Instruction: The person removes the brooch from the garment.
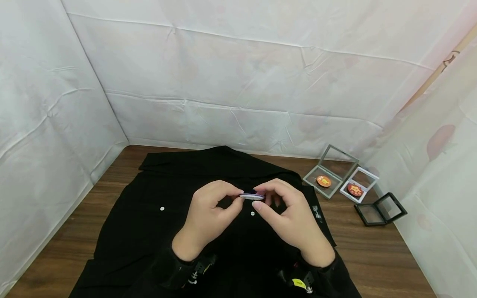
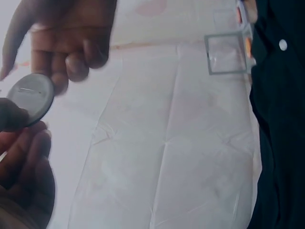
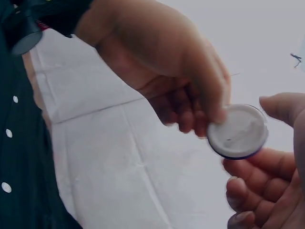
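Note:
Over the spread black shirt (image 1: 126,231), my left hand (image 1: 208,219) pinches a round pin badge (image 1: 251,196) by its edge between thumb and fingertips. The badge has a purple rim and is seen nearly edge-on from the head. Its pale back with a pin bar shows in the right wrist view, where the badge (image 3: 238,133) is tilted. My right hand (image 1: 290,215) is at the badge's other side, fingers right at its far edge. The right thumb (image 3: 281,106) stands apart from the badge. White buttons (image 1: 162,208) dot the shirt.
At the right on the wooden table (image 1: 387,256) stand a grey-framed case (image 1: 337,186) holding an orange badge (image 1: 324,181), a white-framed case (image 1: 372,176) with a red-orange badge (image 1: 355,189), and a black-framed case (image 1: 372,224). All have raised lids. White curtains (image 1: 238,74) surround the table.

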`<state>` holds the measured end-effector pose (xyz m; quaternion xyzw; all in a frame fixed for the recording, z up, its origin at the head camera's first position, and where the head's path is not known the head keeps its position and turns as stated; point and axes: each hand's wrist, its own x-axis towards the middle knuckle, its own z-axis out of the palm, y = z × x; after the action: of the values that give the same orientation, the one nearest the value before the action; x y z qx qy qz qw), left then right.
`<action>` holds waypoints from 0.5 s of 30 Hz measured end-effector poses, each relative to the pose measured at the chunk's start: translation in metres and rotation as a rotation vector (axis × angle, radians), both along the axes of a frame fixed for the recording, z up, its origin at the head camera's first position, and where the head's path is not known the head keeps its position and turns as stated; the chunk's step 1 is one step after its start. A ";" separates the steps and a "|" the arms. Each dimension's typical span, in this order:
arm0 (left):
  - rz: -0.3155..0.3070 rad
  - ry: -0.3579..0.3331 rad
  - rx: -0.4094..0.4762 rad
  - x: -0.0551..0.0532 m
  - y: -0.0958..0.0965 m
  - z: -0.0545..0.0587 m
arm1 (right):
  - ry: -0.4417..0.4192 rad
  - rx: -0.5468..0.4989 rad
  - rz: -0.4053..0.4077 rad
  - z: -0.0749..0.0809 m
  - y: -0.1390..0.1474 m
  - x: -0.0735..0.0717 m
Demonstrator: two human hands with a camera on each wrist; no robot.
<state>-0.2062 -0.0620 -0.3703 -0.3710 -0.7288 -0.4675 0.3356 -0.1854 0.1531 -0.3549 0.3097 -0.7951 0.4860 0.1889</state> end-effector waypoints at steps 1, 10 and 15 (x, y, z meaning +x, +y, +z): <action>0.006 0.049 -0.007 -0.001 0.000 0.000 | -0.005 0.009 -0.003 0.002 0.002 0.001; -0.010 0.418 -0.077 -0.003 0.005 0.005 | -0.085 0.081 0.066 0.008 0.013 0.006; -0.024 0.539 -0.110 -0.003 0.006 0.006 | -0.098 0.102 0.093 0.009 0.014 0.007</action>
<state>-0.2095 -0.0557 -0.3642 -0.5082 -0.6330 -0.3157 0.4912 -0.1783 0.1670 -0.3457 0.3314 -0.8119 0.4676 0.1110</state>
